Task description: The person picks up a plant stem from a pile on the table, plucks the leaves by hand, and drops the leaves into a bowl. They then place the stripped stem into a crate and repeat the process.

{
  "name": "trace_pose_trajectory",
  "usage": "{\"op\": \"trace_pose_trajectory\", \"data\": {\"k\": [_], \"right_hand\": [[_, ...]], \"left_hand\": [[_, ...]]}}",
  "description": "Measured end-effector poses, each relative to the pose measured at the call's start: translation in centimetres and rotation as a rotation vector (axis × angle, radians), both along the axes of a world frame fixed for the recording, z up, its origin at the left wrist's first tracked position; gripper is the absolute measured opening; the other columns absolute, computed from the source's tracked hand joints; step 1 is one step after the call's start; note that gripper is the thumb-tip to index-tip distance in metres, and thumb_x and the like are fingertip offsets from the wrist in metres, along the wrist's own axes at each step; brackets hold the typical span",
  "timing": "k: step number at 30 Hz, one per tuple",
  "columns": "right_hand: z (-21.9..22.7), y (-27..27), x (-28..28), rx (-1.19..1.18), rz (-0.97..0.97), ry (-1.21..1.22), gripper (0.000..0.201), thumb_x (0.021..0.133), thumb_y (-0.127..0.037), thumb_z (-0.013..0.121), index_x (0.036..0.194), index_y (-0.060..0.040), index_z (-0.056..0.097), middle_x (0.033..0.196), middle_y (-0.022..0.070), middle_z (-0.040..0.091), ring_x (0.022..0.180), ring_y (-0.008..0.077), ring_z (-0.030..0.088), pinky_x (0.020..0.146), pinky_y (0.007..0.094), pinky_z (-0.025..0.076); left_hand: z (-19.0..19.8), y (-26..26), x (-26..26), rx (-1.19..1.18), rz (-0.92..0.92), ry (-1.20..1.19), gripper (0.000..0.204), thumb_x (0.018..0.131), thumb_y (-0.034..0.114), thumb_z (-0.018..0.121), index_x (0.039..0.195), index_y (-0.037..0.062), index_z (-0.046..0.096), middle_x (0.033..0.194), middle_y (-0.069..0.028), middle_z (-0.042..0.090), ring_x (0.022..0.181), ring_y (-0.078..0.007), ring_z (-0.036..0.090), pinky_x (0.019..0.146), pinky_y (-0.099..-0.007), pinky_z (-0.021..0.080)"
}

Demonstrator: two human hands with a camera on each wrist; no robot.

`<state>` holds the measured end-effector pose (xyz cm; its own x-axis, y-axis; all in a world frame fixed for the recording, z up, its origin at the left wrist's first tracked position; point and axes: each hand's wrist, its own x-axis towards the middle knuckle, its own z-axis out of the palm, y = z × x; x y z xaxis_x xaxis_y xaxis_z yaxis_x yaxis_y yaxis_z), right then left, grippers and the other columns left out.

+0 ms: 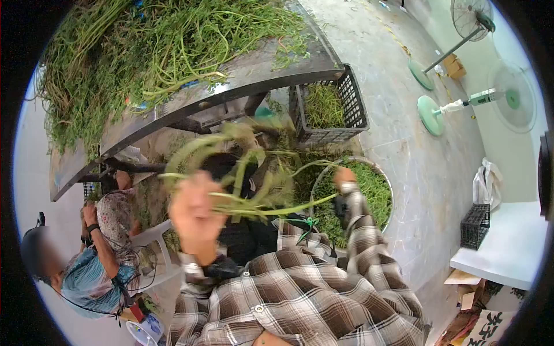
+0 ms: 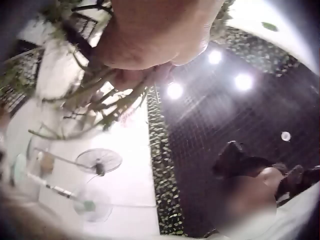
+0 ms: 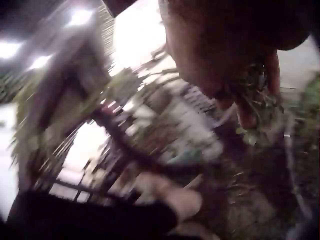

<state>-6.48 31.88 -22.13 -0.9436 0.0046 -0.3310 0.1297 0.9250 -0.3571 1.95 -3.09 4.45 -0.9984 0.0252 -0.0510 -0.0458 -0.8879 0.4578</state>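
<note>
My left hand (image 1: 199, 213), blurred by motion, grips a bunch of long green plant stems (image 1: 277, 209) in front of my body. The stems reach rightward towards my right hand (image 1: 345, 176), and others curl up and away. In the left wrist view, cut-looking stem ends (image 2: 47, 132) jut out from under the hand. My right hand is over the near edge of a round basket (image 1: 391, 193) full of leafy green pieces. Its curled fingers hold a leafy sprig (image 3: 257, 107) in the right wrist view.
A table (image 1: 277, 53) ahead bears a big heap of greens (image 1: 173, 46). Beside it stands a black crate (image 1: 358, 109) with stems inside. A seated person (image 1: 95, 259) is at the left. Standing fans (image 1: 430, 115) and a white counter (image 1: 496, 254) are at the right.
</note>
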Motion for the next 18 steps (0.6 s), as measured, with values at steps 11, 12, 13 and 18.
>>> {"op": "trace_pose_trajectory", "data": {"k": [11,12,13,18], "right_hand": [[8.7,0.3,0.3,-0.785,-0.341,0.143,0.036,0.089,-0.026,0.042,0.065,-0.0023,0.052,0.059,0.0045,0.054,0.054,0.0138,0.049,0.053,0.0281,0.041],[9.8,-0.8,0.2,-0.870,-0.321,0.102,0.033,0.089,-0.025,0.042,0.067,-0.0024,0.051,0.059,0.0039,0.053,0.054,0.0130,0.048,0.052,0.0269,0.040],[11.7,-2.2,0.2,-0.954,-0.297,0.056,0.031,0.090,-0.023,0.042,0.069,-0.0024,0.050,0.059,0.0032,0.052,0.053,0.0121,0.048,0.051,0.0258,0.040],[16.5,-6.9,0.6,-1.052,-0.123,-0.078,0.026,0.090,-0.021,0.043,0.072,-0.0031,0.048,0.059,0.0018,0.050,0.051,0.0093,0.045,0.050,0.0241,0.039]], "left_hand": [[-4.1,3.0,-3.0,-0.483,-0.089,-0.214,0.025,0.092,0.029,0.048,0.075,0.0112,0.050,0.055,0.0073,0.040,0.041,-0.0008,0.032,0.038,-0.0154,0.031],[-4.1,3.4,-3.0,-0.520,-0.140,-0.204,0.024,0.091,0.029,0.048,0.077,0.0099,0.052,0.058,0.0062,0.042,0.042,-0.0010,0.032,0.039,-0.0157,0.030],[-4.1,3.7,-2.9,-0.558,-0.188,-0.198,0.024,0.091,0.029,0.049,0.080,0.0085,0.054,0.061,0.0051,0.044,0.044,-0.0013,0.032,0.040,-0.0160,0.029],[-4.8,4.3,-3.1,-0.552,-0.193,-0.270,0.024,0.088,0.026,0.054,0.089,0.0034,0.059,0.069,0.0032,0.049,0.046,-0.0004,0.029,0.041,-0.0175,0.025]]}}
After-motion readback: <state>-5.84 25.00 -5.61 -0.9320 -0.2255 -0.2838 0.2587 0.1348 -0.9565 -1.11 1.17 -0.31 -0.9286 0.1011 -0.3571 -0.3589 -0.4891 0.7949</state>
